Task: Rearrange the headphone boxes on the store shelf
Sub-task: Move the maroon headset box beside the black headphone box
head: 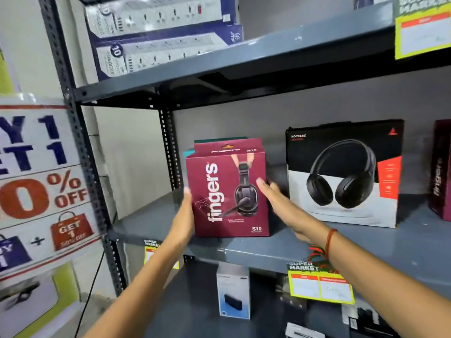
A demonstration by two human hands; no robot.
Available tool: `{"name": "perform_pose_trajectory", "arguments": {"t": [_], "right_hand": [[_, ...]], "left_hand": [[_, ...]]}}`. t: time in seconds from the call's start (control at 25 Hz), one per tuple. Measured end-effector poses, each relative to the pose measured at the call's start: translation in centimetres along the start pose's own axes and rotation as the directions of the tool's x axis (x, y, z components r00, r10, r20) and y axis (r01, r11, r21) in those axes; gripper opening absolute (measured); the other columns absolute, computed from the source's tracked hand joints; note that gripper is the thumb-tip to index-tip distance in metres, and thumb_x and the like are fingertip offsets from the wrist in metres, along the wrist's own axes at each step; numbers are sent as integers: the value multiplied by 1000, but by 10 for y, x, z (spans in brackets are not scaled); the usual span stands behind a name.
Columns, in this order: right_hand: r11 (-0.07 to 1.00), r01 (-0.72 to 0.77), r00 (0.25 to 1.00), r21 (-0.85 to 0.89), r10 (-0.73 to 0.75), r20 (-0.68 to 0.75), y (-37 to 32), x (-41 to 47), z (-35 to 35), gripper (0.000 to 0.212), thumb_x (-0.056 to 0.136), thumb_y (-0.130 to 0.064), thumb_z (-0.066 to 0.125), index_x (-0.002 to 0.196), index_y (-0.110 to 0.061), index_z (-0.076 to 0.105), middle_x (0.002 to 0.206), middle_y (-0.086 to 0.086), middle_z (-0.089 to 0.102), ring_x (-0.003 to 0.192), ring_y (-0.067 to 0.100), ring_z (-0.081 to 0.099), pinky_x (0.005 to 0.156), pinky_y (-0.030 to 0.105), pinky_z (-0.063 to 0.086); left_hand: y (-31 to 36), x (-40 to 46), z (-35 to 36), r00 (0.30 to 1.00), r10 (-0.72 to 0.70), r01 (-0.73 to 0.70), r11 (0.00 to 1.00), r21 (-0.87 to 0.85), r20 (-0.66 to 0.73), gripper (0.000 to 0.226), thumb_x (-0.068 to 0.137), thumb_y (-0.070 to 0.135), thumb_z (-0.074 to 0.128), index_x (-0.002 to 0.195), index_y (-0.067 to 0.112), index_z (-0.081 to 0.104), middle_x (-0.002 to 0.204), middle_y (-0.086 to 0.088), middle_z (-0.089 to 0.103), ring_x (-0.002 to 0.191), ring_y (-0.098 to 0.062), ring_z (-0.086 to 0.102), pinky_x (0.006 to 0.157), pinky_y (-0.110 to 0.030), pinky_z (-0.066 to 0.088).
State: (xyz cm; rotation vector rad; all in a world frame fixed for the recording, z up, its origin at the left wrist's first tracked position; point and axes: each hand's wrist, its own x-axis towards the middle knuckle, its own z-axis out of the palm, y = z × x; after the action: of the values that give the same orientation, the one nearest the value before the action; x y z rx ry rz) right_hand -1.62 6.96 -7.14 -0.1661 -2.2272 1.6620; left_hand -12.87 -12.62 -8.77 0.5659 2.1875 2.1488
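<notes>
A maroon "fingers" headphone box (pixel 227 193) stands upright at the left of the middle grey shelf (pixel 244 250). My left hand (pixel 184 213) presses flat against its left side and my right hand (pixel 280 203) presses against its right side, so both hold it between them. A second maroon box (pixel 227 145) and a teal box (pixel 189 152) stand close behind it, mostly hidden. To the right stands a black and white headphone box (pixel 344 174). Another maroon box (pixel 441 169) is cut off at the right edge.
Power strip boxes (pixel 158 32) are stacked on the upper shelf. A perforated steel upright (pixel 80 152) and a sale poster (pixel 39 181) stand at the left. Price tags (pixel 319 286) hang from the shelf edge, and small boxes (pixel 233 291) sit on the shelf below.
</notes>
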Motion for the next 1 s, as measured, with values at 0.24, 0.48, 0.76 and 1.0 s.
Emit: {"name": "perform_pose_trajectory", "arguments": {"t": [0.24,0.48,0.76,1.0], "right_hand": [[985,24,970,-173,-65,-235,-21,-31,-36,89,82,-86,40,155,-34,38,157,-18,38,144,11,40,124,46,29],[956,-21,922,-293,-95,-376,-36,-76,-84,82,85,-85,30,152,-40,42,157,-11,46,140,21,47,118,48,37],[967,-12,791,-255,-147,-593,-29,-137,-152,109,66,-97,38,155,-35,38,166,-11,33,152,10,32,126,48,24],[985,52,653,-167,-160,-740,-11,-195,-262,106,62,-99,46,151,-41,45,158,-18,45,146,4,40,125,44,25]], "left_hand": [[27,-20,9,986,-33,4,985,175,162,109,43,110,20,112,42,70,132,-1,69,123,-24,63,113,-51,42],[50,-38,51,969,46,-103,969,225,244,122,47,110,10,121,33,70,132,-4,69,121,-30,64,109,-57,45],[64,-80,141,914,180,-236,965,117,362,99,70,92,12,122,34,72,121,0,74,113,-26,67,105,-45,45],[85,-113,265,749,323,-403,915,11,578,100,74,91,9,157,42,35,157,6,50,142,-24,48,120,-46,32]]}}
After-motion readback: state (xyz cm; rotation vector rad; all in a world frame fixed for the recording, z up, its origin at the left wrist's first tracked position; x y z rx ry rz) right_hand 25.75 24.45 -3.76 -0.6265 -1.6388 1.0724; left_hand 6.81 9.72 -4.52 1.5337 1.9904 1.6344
